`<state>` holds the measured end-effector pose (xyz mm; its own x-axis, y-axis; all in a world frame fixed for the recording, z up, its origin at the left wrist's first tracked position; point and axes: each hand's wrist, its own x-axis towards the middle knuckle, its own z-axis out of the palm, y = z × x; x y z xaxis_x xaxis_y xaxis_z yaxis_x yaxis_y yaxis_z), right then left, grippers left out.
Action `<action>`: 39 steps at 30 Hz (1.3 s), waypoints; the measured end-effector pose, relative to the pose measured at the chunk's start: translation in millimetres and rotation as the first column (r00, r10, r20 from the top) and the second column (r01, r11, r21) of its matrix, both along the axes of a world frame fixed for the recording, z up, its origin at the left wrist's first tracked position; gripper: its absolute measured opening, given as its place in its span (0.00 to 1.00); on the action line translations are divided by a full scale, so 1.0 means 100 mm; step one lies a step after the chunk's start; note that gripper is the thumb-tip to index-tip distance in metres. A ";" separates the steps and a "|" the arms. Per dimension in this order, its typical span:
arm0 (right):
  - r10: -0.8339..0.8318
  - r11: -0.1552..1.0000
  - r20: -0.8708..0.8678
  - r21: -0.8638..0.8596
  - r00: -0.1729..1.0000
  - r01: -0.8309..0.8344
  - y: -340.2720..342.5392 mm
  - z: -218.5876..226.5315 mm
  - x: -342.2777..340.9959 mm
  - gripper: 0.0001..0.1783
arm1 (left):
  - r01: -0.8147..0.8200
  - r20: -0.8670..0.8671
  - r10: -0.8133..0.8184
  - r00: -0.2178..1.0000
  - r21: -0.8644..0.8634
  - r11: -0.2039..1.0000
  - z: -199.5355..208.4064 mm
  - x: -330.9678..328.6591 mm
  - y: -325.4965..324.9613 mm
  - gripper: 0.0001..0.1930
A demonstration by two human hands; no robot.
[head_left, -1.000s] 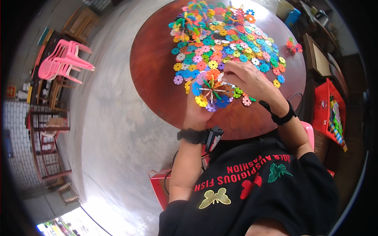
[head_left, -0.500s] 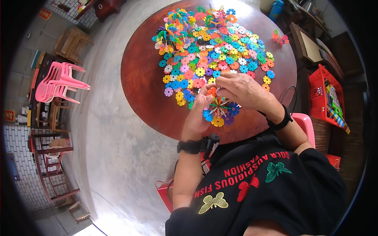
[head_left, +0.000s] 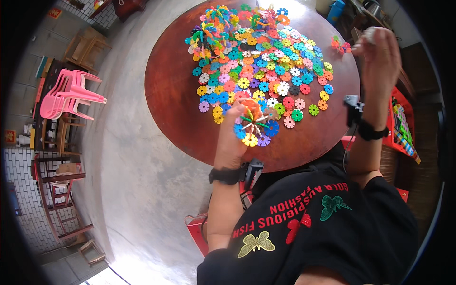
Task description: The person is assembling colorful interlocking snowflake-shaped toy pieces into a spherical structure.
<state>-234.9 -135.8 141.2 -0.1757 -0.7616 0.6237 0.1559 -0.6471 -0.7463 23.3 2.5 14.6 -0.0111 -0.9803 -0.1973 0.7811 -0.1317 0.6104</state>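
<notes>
My left hand (head_left: 231,128) is closed on a round cluster of interlocked snowflake discs (head_left: 250,139), held over the near edge of the table. Orange, blue, yellow and purple discs ring its outside, with white and green ones at the centre. Up at the right, off the table's edge, is my right hand (head_left: 385,54), its fingers bent round a small whitish piece (head_left: 370,35) too blurred to name surely. Beyond the left hand, many loose snowflake discs (head_left: 283,88) in mixed colours cover the table's middle.
Built disc clusters (head_left: 209,40) stand on the far left of the round brown table (head_left: 171,90); a small pink-and-green one (head_left: 340,46) sits near its right edge. A red crate (head_left: 388,128) is at the right. Stacked pink chairs (head_left: 71,95) stand across the floor at the left.
My right hand has left the cluster and swung up and out to the right, past the table edge. My left hand keeps the cluster, shifted slightly left.
</notes>
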 end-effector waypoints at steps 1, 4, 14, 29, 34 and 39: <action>-0.059 0.997 -0.089 -0.064 0.994 0.054 0.06 0.07 -0.04 0.11 | 0.023 -0.068 -0.022 0.997 0.004 1.000 0.03 0.02 0.01 0.18; 0.101 0.988 -0.423 0.152 0.900 -0.039 0.08 -0.27 0.04 0.09 | 0.019 -0.242 -0.029 0.970 -0.043 0.999 -0.21 0.14 0.01 0.22; 0.140 0.989 -0.952 0.123 0.272 -0.079 0.09 -1.35 0.59 0.09 | 0.037 -0.032 -0.037 0.999 -0.003 0.999 -0.14 0.03 -0.01 0.23; 0.352 0.909 -0.878 0.240 0.324 -0.340 0.54 -0.75 0.90 0.13 | 0.135 0.136 -0.106 0.985 -0.225 0.965 0.00 -0.04 0.09 0.29; 0.389 0.894 -0.865 0.270 0.317 -0.359 0.54 -0.81 0.93 0.15 | 0.164 0.114 -0.145 0.983 -0.178 0.970 0.00 -0.03 0.08 0.30; 0.361 0.900 -0.860 0.220 0.360 -0.376 0.54 -0.86 0.93 0.15 | 0.115 0.004 -0.116 0.993 -0.118 0.986 0.08 -0.08 0.09 0.27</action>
